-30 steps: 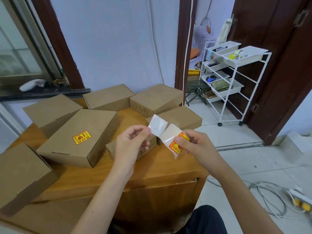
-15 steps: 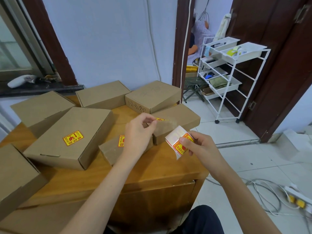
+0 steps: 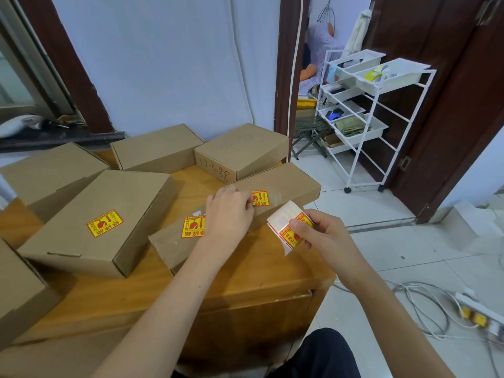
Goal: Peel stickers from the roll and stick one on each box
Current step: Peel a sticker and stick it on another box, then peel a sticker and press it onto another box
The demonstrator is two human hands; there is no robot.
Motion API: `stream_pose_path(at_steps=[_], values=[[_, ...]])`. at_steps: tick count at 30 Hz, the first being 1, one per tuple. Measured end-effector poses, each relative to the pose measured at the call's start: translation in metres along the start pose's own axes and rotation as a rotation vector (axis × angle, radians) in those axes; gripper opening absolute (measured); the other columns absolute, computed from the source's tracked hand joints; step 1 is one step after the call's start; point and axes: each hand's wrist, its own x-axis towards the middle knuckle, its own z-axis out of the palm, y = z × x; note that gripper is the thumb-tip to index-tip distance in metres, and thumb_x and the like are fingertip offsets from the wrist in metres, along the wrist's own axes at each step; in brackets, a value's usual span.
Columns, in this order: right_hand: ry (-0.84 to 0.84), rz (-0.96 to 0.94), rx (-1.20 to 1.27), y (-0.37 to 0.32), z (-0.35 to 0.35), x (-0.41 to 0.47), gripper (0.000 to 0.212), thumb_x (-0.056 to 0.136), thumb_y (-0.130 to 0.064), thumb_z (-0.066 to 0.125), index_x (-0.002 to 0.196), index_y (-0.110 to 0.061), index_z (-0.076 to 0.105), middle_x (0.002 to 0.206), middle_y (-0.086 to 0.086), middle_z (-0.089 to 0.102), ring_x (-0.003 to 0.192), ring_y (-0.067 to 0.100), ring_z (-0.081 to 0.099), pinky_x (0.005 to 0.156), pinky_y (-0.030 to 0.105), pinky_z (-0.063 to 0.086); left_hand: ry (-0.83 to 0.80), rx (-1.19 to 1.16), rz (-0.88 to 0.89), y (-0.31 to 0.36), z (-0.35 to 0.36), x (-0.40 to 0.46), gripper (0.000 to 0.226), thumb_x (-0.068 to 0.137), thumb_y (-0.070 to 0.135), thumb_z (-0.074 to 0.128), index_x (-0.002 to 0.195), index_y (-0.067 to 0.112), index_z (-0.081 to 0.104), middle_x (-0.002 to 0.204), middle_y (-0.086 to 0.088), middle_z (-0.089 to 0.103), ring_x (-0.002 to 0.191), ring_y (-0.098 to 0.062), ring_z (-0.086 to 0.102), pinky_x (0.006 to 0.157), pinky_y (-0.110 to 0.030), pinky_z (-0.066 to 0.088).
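Several brown cardboard boxes lie on a wooden table (image 3: 245, 279). My left hand (image 3: 229, 211) has its curled fingertips on the left edge of a yellow-and-red sticker (image 3: 261, 199), which lies flat on the lid of the right-hand box (image 3: 289, 181). My right hand (image 3: 319, 230) grips the sticker roll (image 3: 286, 227) just off the table's right edge. A large box (image 3: 90, 214) and a small box (image 3: 169, 244) each carry a sticker. Two bare boxes, one (image 3: 156, 147) and another (image 3: 240, 148), stand at the back.
More plain boxes sit at the far left (image 3: 49, 167) and the near left (image 3: 16, 290). A white wheeled shelf cart (image 3: 381, 115) stands by the dark door on the right. Cables and a power strip (image 3: 477, 315) lie on the tiled floor.
My left hand peeled a sticker off the roll, carried it left and forward, and laid it on the right-hand box. My right hand kept the roll and dropped slightly.
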Motion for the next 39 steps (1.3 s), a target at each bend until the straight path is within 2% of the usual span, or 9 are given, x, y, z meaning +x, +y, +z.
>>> stream_pose_path(at_steps=[8, 13, 16, 19, 23, 28, 32, 35, 39], values=[[0.006, -0.002, 0.011, -0.001, 0.002, 0.0, 0.009, 0.091, -0.03, 0.059, 0.083, -0.03, 0.064, 0.079, -0.011, 0.067, 0.066, -0.014, 0.063, 0.056, 0.002, 0.044, -0.126, 0.086, 0.096, 0.008, -0.01, -0.007, 0.02, 0.098, 0.022, 0.043, 0.099, 0.014, 0.061, 0.076, 0.001, 0.054, 0.072, -0.018, 0.049, 0.086, -0.036, 0.045], [0.041, 0.005, 0.029, -0.002, 0.006, -0.001, 0.009, 0.091, -0.032, 0.058, 0.084, -0.03, 0.063, 0.074, -0.013, 0.064, 0.061, -0.015, 0.061, 0.054, 0.002, 0.043, -0.167, -0.01, 0.114, 0.002, -0.015, -0.015, 0.028, 0.099, 0.014, 0.04, 0.118, 0.015, 0.061, 0.104, -0.004, 0.067, 0.103, -0.02, 0.061, 0.114, -0.039, 0.025], [0.088, -0.004, 0.051, -0.002, 0.01, -0.002, 0.009, 0.091, -0.032, 0.058, 0.088, -0.026, 0.066, 0.069, -0.014, 0.063, 0.056, -0.011, 0.059, 0.054, 0.004, 0.045, -0.058, -0.303, 0.095, 0.005, -0.03, -0.032, 0.032, 0.1, 0.018, 0.041, 0.126, 0.02, 0.059, 0.121, 0.001, 0.065, 0.111, -0.014, 0.058, 0.098, -0.027, 0.045], [0.087, -0.032, 0.086, -0.006, 0.014, -0.004, 0.016, 0.091, -0.032, 0.059, 0.091, -0.02, 0.07, 0.062, -0.014, 0.065, 0.053, -0.005, 0.055, 0.053, 0.009, 0.046, -0.076, -0.487, 0.199, 0.008, -0.047, -0.054, 0.03, 0.098, 0.032, 0.047, 0.126, 0.027, 0.058, 0.12, 0.013, 0.061, 0.109, 0.0, 0.053, 0.083, -0.007, 0.04], [0.051, -0.036, 0.16, -0.013, 0.023, -0.008, 0.017, 0.09, -0.033, 0.059, 0.093, -0.023, 0.073, 0.06, -0.014, 0.064, 0.053, -0.001, 0.052, 0.053, 0.012, 0.046, -0.184, -0.485, 0.272, 0.002, -0.049, -0.071, 0.05, 0.086, 0.045, 0.063, 0.133, 0.038, 0.048, 0.136, 0.022, 0.049, 0.124, 0.007, 0.041, 0.1, -0.015, 0.035], [-0.24, 0.038, 0.332, -0.021, 0.022, -0.015, 0.032, 0.086, -0.036, 0.061, 0.11, -0.016, 0.07, 0.067, -0.008, 0.064, 0.052, 0.007, 0.044, 0.058, 0.022, 0.044, -0.096, -0.696, 0.163, -0.012, -0.058, -0.084, 0.044, 0.083, 0.029, 0.072, 0.125, 0.034, 0.058, 0.119, 0.018, 0.062, 0.108, 0.006, 0.054, 0.086, -0.007, 0.043], [-0.418, -0.004, 0.248, -0.03, 0.021, -0.024, 0.031, 0.087, -0.029, 0.062, 0.117, -0.021, 0.066, 0.073, -0.005, 0.066, 0.057, 0.011, 0.046, 0.062, 0.023, 0.044, -0.144, -0.969, 0.071, -0.024, -0.068, -0.093, 0.034, 0.087, 0.022, 0.069, 0.12, 0.031, 0.063, 0.112, 0.011, 0.069, 0.102, -0.004, 0.064, 0.085, -0.017, 0.05], [-0.358, -0.043, 0.161, -0.035, 0.03, -0.026, 0.022, 0.09, -0.027, 0.06, 0.111, -0.021, 0.068, 0.08, -0.005, 0.071, 0.06, 0.011, 0.05, 0.071, 0.028, 0.047, -0.154, -0.975, 0.058, -0.026, -0.075, -0.1, 0.033, 0.089, 0.027, 0.064, 0.12, 0.037, 0.058, 0.12, 0.015, 0.064, 0.102, -0.001, 0.063, 0.082, -0.015, 0.049], [-0.287, -0.087, 0.128, -0.04, 0.04, -0.03, 0.017, 0.09, -0.025, 0.06, 0.104, -0.021, 0.07, 0.08, -0.002, 0.072, 0.058, 0.007, 0.053, 0.072, 0.031, 0.049, -0.023, -0.703, 0.115, -0.037, -0.08, -0.107, 0.04, 0.087, 0.04, 0.065, 0.126, 0.039, 0.056, 0.135, 0.025, 0.045, 0.118, 0.003, 0.05, 0.092, -0.015, 0.045]])
